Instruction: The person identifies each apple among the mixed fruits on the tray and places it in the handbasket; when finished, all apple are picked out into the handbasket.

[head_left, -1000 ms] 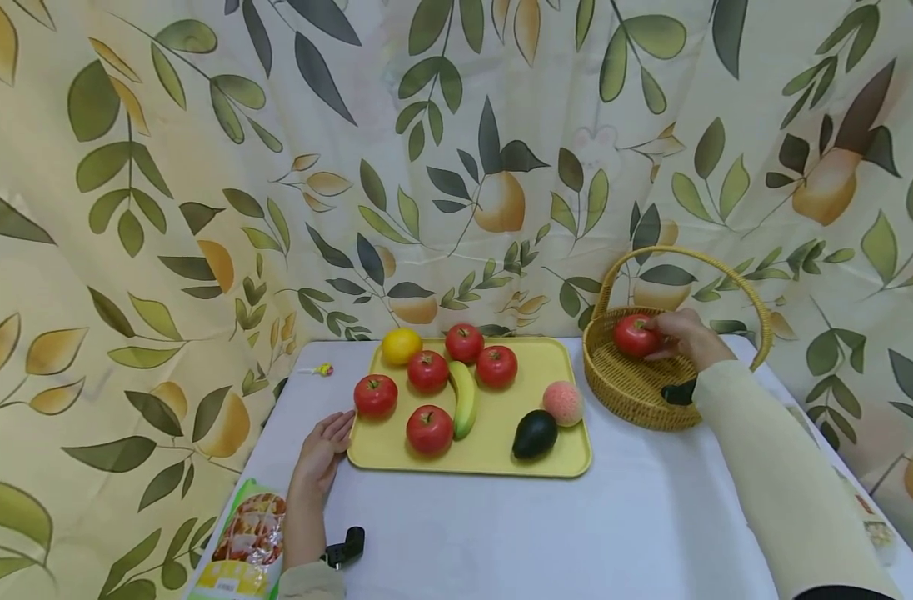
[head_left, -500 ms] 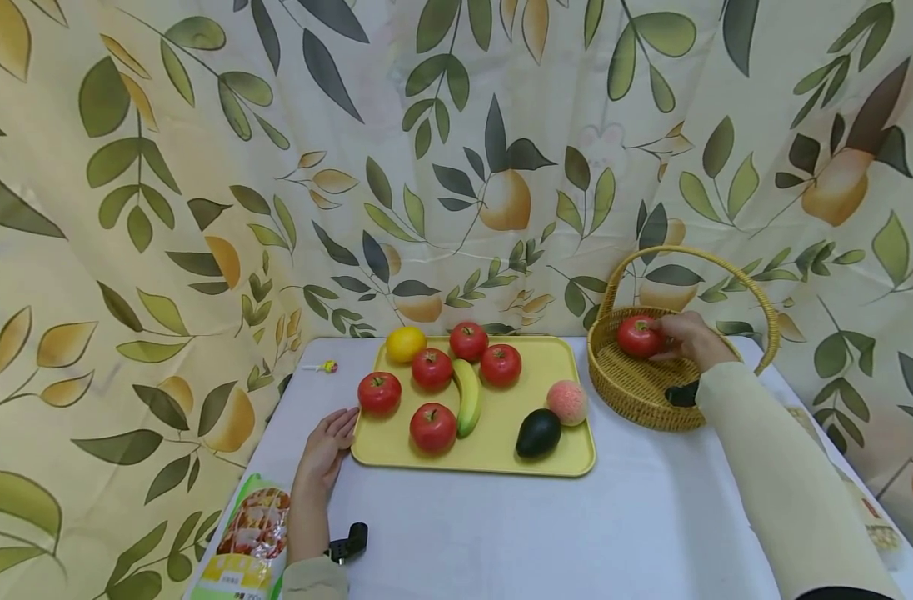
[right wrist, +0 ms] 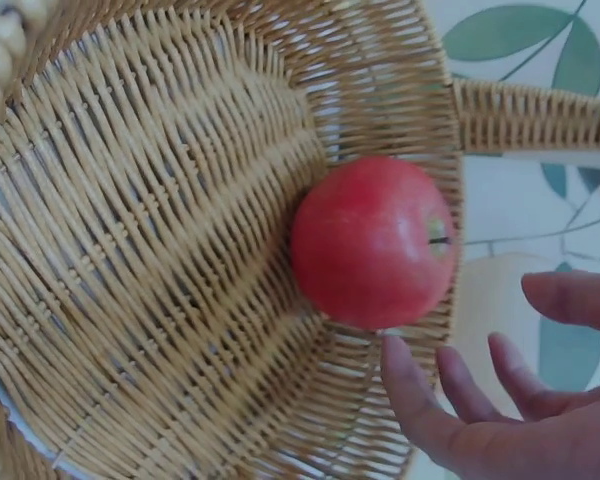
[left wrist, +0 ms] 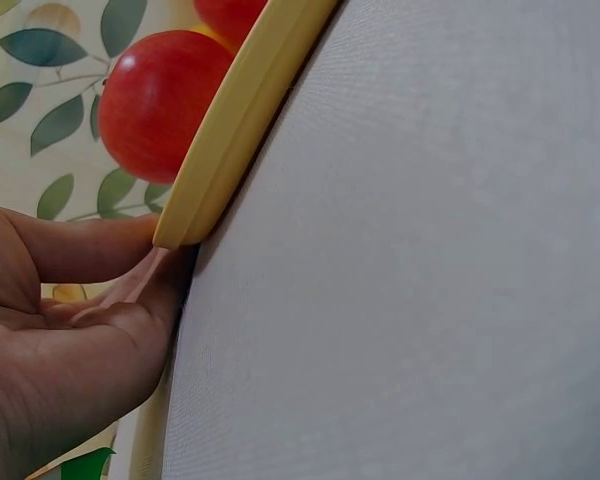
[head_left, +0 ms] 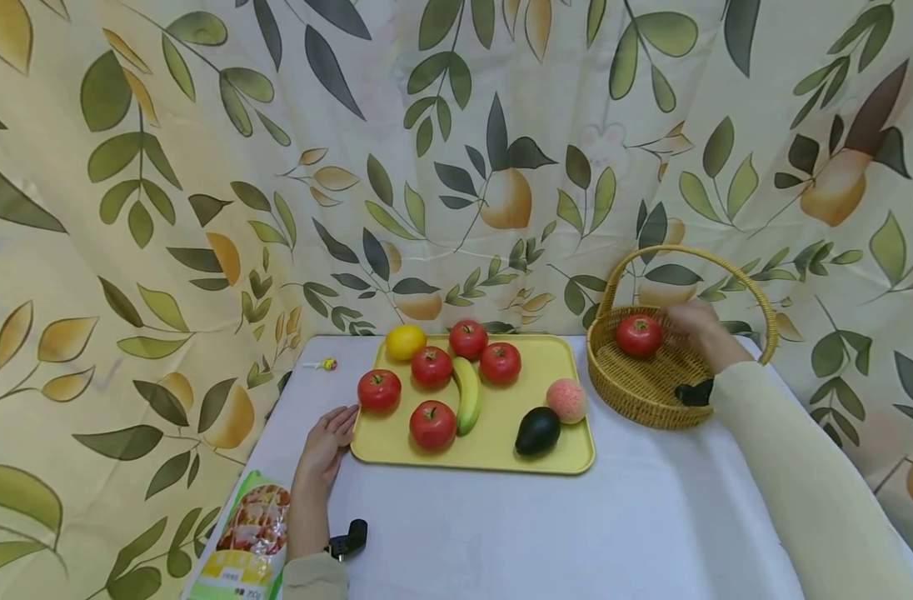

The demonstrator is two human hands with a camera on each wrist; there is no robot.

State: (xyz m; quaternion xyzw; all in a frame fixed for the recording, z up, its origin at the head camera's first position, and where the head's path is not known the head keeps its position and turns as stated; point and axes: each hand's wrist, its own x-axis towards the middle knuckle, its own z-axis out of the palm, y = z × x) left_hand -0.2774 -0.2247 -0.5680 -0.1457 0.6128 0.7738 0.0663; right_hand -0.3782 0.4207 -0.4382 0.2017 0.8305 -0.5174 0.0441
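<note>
At the right of the head view, a red apple (head_left: 640,336) sat inside the wicker basket (head_left: 627,410), towards its upper left. The right grip (head_left: 696,329) hung beside it, fingers loosely spread and holding nothing; whether a fingertip brushed the apple, I could not tell. A knock from those fingers might have rolled it across the weave. At centre left, the left grip (head_left: 325,442) touched the yellow tray (head_left: 486,450) with fairly straight fingers, clasping nothing; a shove there could have set the other apples (head_left: 378,392) rolling.
</note>
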